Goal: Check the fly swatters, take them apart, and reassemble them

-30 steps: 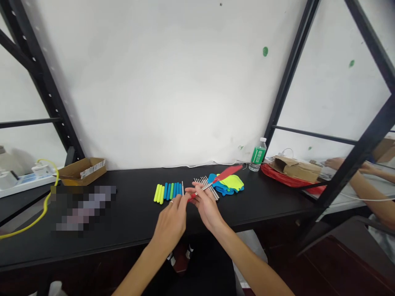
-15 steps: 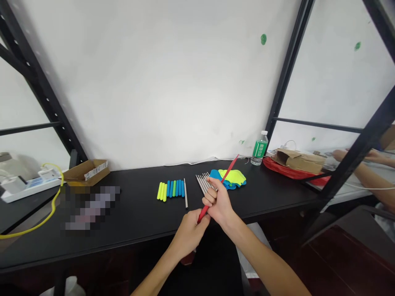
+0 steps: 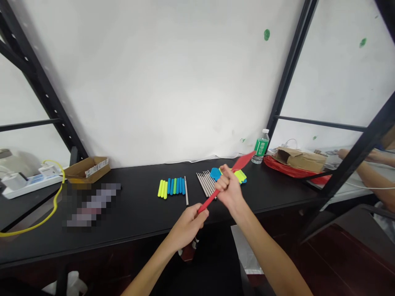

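Both hands grip a thin red stick with a flat, widened head (image 3: 244,160), held slantwise above the front of the table. My left hand (image 3: 187,225) is closed round its lower end. Higher up the shaft, just below the head, my right hand (image 3: 228,190) is wrapped in a fist. Behind the right hand lie several grey rods (image 3: 204,183) side by side. Flat blue pieces (image 3: 215,173) and yellow pieces (image 3: 241,176) are partly hidden by the red head. Left of these, yellow grips (image 3: 162,188), blue grips (image 3: 180,186) and one green grip (image 3: 175,186) form a row beside a single grey rod (image 3: 186,191).
A water bottle (image 3: 261,146) stands at the back right, near a torn cardboard box (image 3: 300,159) on red plastic (image 3: 279,169). At left are an open carton (image 3: 88,169), a power strip (image 3: 33,185) and a yellow cable (image 3: 55,201). Another person's arm (image 3: 375,181) shows far right.
My right hand has moved right along with the red stick, whose tilt is now flatter. The two hands are farther apart, and more of the red shaft shows between them.
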`<state>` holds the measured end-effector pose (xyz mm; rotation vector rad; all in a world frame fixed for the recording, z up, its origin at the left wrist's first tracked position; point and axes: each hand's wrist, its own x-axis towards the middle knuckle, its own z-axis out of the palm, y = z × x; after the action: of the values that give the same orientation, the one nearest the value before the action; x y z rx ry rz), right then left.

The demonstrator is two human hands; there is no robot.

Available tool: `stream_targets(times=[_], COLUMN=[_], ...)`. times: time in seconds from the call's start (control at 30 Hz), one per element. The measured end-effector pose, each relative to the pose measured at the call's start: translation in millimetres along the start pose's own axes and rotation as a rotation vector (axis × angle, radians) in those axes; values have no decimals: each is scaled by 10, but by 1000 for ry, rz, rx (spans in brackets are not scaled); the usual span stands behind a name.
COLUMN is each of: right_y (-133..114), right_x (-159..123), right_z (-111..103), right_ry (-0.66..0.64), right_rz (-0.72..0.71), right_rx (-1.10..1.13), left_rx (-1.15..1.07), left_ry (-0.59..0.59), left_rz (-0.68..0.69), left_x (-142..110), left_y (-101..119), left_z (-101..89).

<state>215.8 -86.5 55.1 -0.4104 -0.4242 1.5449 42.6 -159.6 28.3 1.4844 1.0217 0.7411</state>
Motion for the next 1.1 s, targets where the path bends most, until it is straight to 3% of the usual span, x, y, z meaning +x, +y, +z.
stream_targets(times=[0.1, 0.33, 0.47, 0.6, 0.7, 0.83, 0.97, 1.1], right_y=[-144, 99, 75, -237, -519, -654, -515, -334], right_x=[105, 67, 80, 148, 183, 175, 167, 191], right_z=[-97, -29, -3, -142, -267, -291, -191, -143], right_ry=[28, 18, -24, -78, -77, -132, -191, -207], right_rz=[-134, -36, -12, -108, -228, -164, -112, -85], right_rx=[43, -18, 13, 55, 101, -21, -158, -232], left_rx=[316, 771, 644, 322, 325, 705, 993, 1074], left_ry=[196, 338, 234, 59, 101, 510, 814, 825], left_rz=[222, 293, 270, 206, 178, 77, -269, -325], left_x=[10, 34, 16, -9, -11, 23, 75, 117], left_y=[-16, -10, -29, -28, -12, -97, -325, -476], left_z=[-26, -12, -17, -99, -339, -923, -1414, -1487])
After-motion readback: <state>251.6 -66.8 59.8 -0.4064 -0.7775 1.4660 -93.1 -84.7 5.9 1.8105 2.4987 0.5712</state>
